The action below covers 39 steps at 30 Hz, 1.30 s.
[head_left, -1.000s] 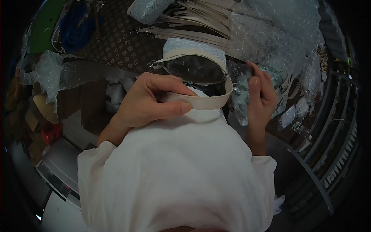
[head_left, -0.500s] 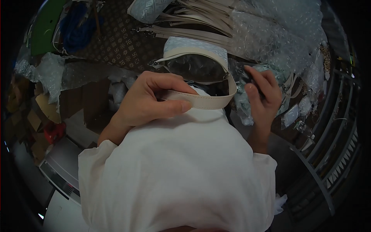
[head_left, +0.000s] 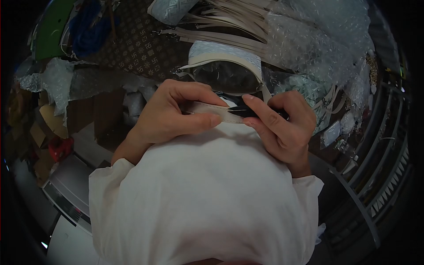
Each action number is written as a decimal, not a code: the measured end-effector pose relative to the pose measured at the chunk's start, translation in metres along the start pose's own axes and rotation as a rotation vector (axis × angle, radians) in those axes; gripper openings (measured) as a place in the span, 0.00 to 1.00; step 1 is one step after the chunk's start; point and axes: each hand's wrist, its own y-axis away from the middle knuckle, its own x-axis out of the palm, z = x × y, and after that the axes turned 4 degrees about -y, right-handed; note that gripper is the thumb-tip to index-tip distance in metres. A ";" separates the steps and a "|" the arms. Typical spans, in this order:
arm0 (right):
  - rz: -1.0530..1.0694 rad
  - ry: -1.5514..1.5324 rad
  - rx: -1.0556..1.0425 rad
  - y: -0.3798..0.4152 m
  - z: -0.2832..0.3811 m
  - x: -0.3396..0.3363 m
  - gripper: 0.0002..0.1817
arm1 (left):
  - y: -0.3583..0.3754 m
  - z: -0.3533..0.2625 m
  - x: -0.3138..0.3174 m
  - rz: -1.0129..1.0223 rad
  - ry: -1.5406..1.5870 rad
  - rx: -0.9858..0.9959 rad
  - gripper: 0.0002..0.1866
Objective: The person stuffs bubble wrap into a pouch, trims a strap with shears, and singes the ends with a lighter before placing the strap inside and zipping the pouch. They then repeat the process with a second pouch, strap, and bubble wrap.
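Between the thumb and fingers of my left hand (head_left: 179, 110) is a cream bag strap (head_left: 207, 109) with stitched edges. My right hand (head_left: 285, 123) is closed around small black thread snips (head_left: 242, 111), their pointed tip at the strap just right of my left fingertips. The strap runs to the side of a small pale quilted bag (head_left: 225, 51). That bag lies with its zip open, its dark lining and some clear plastic showing inside. My right fingers hide part of the strap and most of the snips.
Several cream straps (head_left: 221, 37) lie behind the bag. Bubble wrap (head_left: 313, 39) is heaped at the back right, with plastic-wrapped pale green items (head_left: 304, 86) below it. Another quilted bag (head_left: 172, 11) sits at the back. A cardboard box (head_left: 79, 112) is at left, metal rails (head_left: 371, 163) at right.
My right hand has moved left and down from beside the bag, bringing the snips to the strap. My left hand keeps its grip in about the same place.
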 end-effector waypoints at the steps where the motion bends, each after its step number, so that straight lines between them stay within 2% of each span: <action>1: -0.002 0.003 0.001 0.001 0.000 0.000 0.20 | 0.000 0.000 0.000 0.002 0.009 -0.007 0.09; 7: -0.042 0.013 0.016 0.006 0.001 0.002 0.19 | -0.003 0.000 0.001 0.022 0.003 0.003 0.09; 9: -0.118 -0.088 0.170 0.010 -0.001 0.005 0.18 | -0.003 0.001 0.000 0.030 0.000 0.006 0.09; 13: -0.170 -0.168 0.280 0.013 -0.006 0.002 0.16 | -0.003 0.001 0.003 0.021 0.034 0.005 0.10; 15: -0.325 -0.165 0.513 0.020 -0.023 0.006 0.14 | -0.003 0.002 0.003 0.012 0.033 0.011 0.10; 17: -0.293 -0.048 0.803 0.035 -0.057 0.014 0.15 | -0.006 0.002 0.004 0.050 0.029 0.026 0.10; 19: -0.238 0.047 0.846 0.071 -0.104 0.036 0.17 | -0.010 0.001 0.002 0.073 -0.038 -0.001 0.10; 20: -0.264 0.069 0.859 0.078 -0.105 0.036 0.17 | -0.014 0.000 0.001 0.107 -0.047 0.005 0.10; 22: -0.282 0.289 0.428 0.078 -0.101 0.041 0.17 | -0.023 -0.004 0.001 0.120 -0.187 0.033 0.09; 24: -0.291 -0.471 0.428 0.056 -0.067 0.029 0.15 | -0.034 -0.012 0.000 0.177 -0.258 0.058 0.10; 25: -0.320 -0.453 0.436 0.052 -0.058 0.016 0.15 | -0.041 -0.016 0.001 0.218 -0.320 0.080 0.10; 26: -0.016 -0.780 0.457 0.049 -0.050 0.004 0.14 | -0.048 -0.019 0.002 0.253 -0.334 0.085 0.10; 27: 0.297 -1.097 0.459 0.049 -0.044 -0.005 0.14 | -0.055 -0.022 0.004 0.138 -0.397 0.216 0.11; 28: 0.257 -1.077 0.465 0.050 -0.039 -0.008 0.14 | -0.064 -0.025 0.008 0.025 -0.455 0.354 0.12; 29: 0.085 -1.170 0.529 0.048 -0.036 -0.008 0.13 | -0.076 -0.021 0.013 -0.110 -0.637 0.677 0.16; 30: -0.089 -1.261 0.583 0.045 -0.032 -0.009 0.12 | -0.081 -0.022 0.020 -0.072 -0.639 0.696 0.16; 32: -0.240 -1.240 0.612 0.037 -0.024 -0.008 0.10 | -0.084 -0.025 0.031 -0.506 -1.053 0.917 0.18; 33: -0.286 -1.210 0.611 0.033 -0.021 -0.003 0.10 | -0.084 -0.029 0.044 -0.259 -0.760 0.827 0.16; 34: -0.326 -1.182 0.613 0.029 -0.019 0.003 0.10 | -0.085 -0.027 0.049 -0.226 -0.758 0.839 0.16; 35: -0.354 -1.167 0.613 0.026 -0.016 0.012 0.10 | -0.086 -0.023 0.052 -0.104 -0.603 0.621 0.14; 36: -0.387 -1.017 0.515 0.023 -0.016 0.022 0.09 | -0.087 -0.021 0.056 0.016 -0.453 0.400 0.14; 37: -0.416 -0.864 0.420 0.021 -0.016 0.028 0.08 | -0.090 -0.024 0.055 0.045 -0.460 0.409 0.14; 39: -0.395 -0.830 0.380 0.020 -0.018 0.027 0.07 | -0.098 -0.032 0.053 0.141 0.122 0.359 0.14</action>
